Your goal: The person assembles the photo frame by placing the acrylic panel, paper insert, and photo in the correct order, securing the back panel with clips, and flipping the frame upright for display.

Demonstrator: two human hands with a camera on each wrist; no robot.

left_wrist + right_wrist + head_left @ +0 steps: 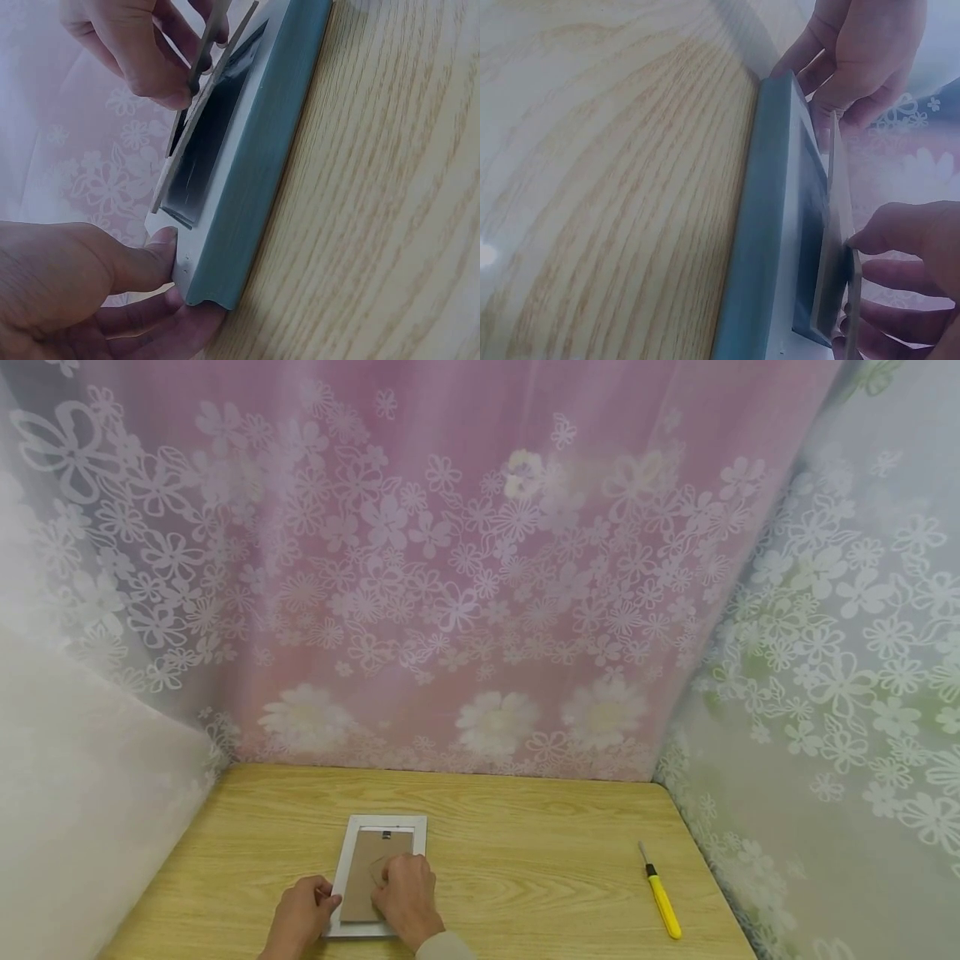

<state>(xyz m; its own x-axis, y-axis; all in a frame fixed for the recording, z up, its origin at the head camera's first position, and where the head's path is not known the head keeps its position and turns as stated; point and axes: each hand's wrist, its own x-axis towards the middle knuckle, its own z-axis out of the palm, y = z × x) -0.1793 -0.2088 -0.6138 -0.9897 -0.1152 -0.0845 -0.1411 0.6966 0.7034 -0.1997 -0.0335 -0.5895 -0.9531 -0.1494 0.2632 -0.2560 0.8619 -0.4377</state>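
Desk (525, 893): near edge cut off. Frame (346, 864) back up, nearer left edge than right; likely light, stiff, slick-sided; left hand (298, 914) grips its near-left corner, a sound hold. Backing board (360, 881) tilted over frame; probably thin, bendable, best taken by edges. Right hand (407, 893) pinches its strut (855, 281), mostly covered in head view; glass beneath: can't tell

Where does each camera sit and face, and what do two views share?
Head: worn on head, facing forward and down at table, frame and curtain; left grip, right grip, one sleeve show.
Left wrist: worn there, facing the frame close up; both grips show.
Right wrist: worn there, likewise facing the frame; both grips show.
Shared: both wrist views show the board tilted over the frame.
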